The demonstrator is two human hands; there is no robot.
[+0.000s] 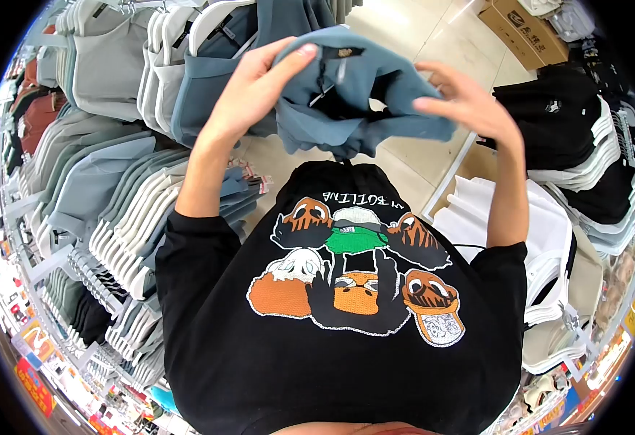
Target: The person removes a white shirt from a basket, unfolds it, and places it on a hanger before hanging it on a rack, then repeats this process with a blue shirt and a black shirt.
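My left hand (263,83) is closed on the collar of a blue-grey shirt (375,65), its thumb pressed over the neck edge. A dark label shows inside the collar. Bunched and partly turned, the shirt hangs in front of my chest, with floor visible through a gap in it. At its other side my right hand (469,105) grips the edge, thumb and index finger spread along the fabric; this hand is slightly blurred, and some fingers are hidden. Just left of the shirt, several grey and blue tops (219,80) hang on white hangers.
Racks of grey, green and cream garments (125,210) on hangers line the left. To the right hang black tops (549,109) and white tops (506,232). A cardboard box (524,32) stands on the tiled floor (408,163) at the upper right.
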